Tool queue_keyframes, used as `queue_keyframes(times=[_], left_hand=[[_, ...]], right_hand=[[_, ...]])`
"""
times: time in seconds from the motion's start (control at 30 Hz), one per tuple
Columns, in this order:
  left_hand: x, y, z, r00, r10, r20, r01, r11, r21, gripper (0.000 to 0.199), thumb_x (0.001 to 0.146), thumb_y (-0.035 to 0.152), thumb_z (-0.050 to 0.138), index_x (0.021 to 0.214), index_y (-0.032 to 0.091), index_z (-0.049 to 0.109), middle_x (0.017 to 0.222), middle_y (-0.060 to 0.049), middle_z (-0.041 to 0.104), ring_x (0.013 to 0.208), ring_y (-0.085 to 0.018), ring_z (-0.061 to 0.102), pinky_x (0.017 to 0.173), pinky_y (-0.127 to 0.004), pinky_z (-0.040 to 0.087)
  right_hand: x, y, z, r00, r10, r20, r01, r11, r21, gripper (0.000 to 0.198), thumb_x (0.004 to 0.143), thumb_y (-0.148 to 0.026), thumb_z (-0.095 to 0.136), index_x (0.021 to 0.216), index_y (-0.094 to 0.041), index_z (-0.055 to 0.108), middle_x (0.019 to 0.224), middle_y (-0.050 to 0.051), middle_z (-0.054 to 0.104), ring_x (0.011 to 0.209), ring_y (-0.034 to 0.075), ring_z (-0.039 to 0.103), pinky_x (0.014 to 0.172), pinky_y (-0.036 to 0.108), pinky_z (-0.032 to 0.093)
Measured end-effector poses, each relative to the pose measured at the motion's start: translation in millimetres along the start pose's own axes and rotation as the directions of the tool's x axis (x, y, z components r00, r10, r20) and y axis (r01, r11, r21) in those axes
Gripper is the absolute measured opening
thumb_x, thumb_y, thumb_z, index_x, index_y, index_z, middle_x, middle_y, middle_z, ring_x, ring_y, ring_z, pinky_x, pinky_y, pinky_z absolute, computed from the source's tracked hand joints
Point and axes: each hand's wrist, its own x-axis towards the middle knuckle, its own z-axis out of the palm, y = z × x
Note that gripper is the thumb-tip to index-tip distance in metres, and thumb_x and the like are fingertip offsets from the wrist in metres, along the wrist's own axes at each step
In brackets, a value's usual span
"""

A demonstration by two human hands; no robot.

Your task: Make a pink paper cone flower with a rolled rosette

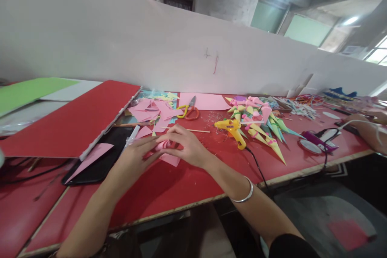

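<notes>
Between my two hands is a small curled piece of pink paper (pixel 163 144), partly covered by the fingers. My left hand (pixel 137 154) grips its left side, and my right hand (pixel 190 147), with a silver bangle on the wrist, closes on its right side. Just below lies a flat pink paper piece (pixel 171 159). Behind the hands a thin wooden stick (pixel 196 130) rests on the red table. Scissors (pixel 190 109) with yellow and orange handles lie beyond, beside a heap of pink paper scraps (pixel 146 109).
A yellow glue gun (pixel 232 130) with a black cord lies right of my hands, beside a pile of paper cones (pixel 266 123). On the left are a large red board (pixel 81 117) and a black tray (pixel 99 169). At far right another person's arm (pixel 364 127) reaches in.
</notes>
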Motion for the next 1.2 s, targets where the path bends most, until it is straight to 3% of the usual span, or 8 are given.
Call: queue_keyframes(times=[0.2,0.37,0.63,0.77,1.0,1.2], left_hand=[[-1.7,3.5,-3.3,0.989,-0.121,0.082,0.125,0.991,-0.037,0.028,0.085,0.038,0.042,0.096,0.021,0.061,0.094,-0.004,0.068,0.084,-0.019,0.063,0.074,-0.027,0.049],[0.8,6.5,-6.0,0.983,-0.168,0.08,0.179,0.972,-0.154,0.029,0.084,0.038,0.045,0.103,0.022,0.06,0.103,-0.003,0.067,0.088,-0.019,0.062,0.075,-0.028,0.049],[-2.3,5.6,-10.7,0.955,-0.288,0.066,0.295,0.944,-0.145,0.036,0.078,0.046,0.051,0.099,0.02,0.062,0.088,-0.003,0.071,0.07,-0.017,0.063,0.063,-0.026,0.051],[-2.5,2.7,-8.7,0.971,-0.238,0.032,0.24,0.967,-0.084,0.037,0.079,0.05,0.046,0.092,0.02,0.062,0.087,-0.005,0.071,0.07,-0.018,0.064,0.064,-0.027,0.051],[-3.7,2.6,-3.9,0.975,-0.182,-0.129,0.179,0.983,-0.034,0.032,0.081,0.049,0.042,0.084,0.023,0.061,0.083,-0.004,0.071,0.07,-0.018,0.066,0.066,-0.028,0.052],[-3.9,3.8,-0.8,0.979,-0.14,-0.148,0.137,0.99,-0.029,0.027,0.082,0.043,0.042,0.088,0.024,0.061,0.096,-0.004,0.069,0.085,-0.02,0.065,0.075,-0.032,0.052]], right_hand=[[0.9,-1.6,1.0,0.999,0.047,0.0,-0.047,0.999,-0.014,0.023,0.087,-0.03,0.046,0.105,-0.019,0.054,0.091,0.004,0.051,0.088,0.013,0.051,0.079,0.025,0.046],[0.8,-0.5,2.8,0.998,0.049,-0.044,-0.05,0.999,-0.022,0.028,0.086,-0.026,0.048,0.113,-0.018,0.05,0.097,0.005,0.052,0.091,0.014,0.052,0.082,0.028,0.046],[-1.1,1.7,3.2,0.996,-0.037,-0.08,0.037,0.999,-0.006,0.032,0.087,-0.026,0.046,0.118,-0.02,0.048,0.102,0.006,0.054,0.097,0.015,0.052,0.087,0.03,0.044],[-1.1,1.7,4.0,0.995,-0.084,-0.06,0.084,0.996,0.002,0.029,0.088,-0.023,0.044,0.116,-0.02,0.05,0.109,0.007,0.053,0.105,0.015,0.05,0.092,0.03,0.042],[-0.8,0.4,3.8,0.995,-0.074,-0.069,0.074,0.997,-0.012,0.029,0.088,-0.025,0.046,0.116,-0.025,0.051,0.109,0.005,0.052,0.106,0.015,0.049,0.094,0.033,0.042],[-1.8,-0.6,4.7,0.997,-0.05,-0.06,0.047,0.998,-0.05,0.028,0.088,-0.026,0.045,0.115,-0.028,0.054,0.109,0.005,0.049,0.107,0.015,0.048,0.096,0.032,0.042]])
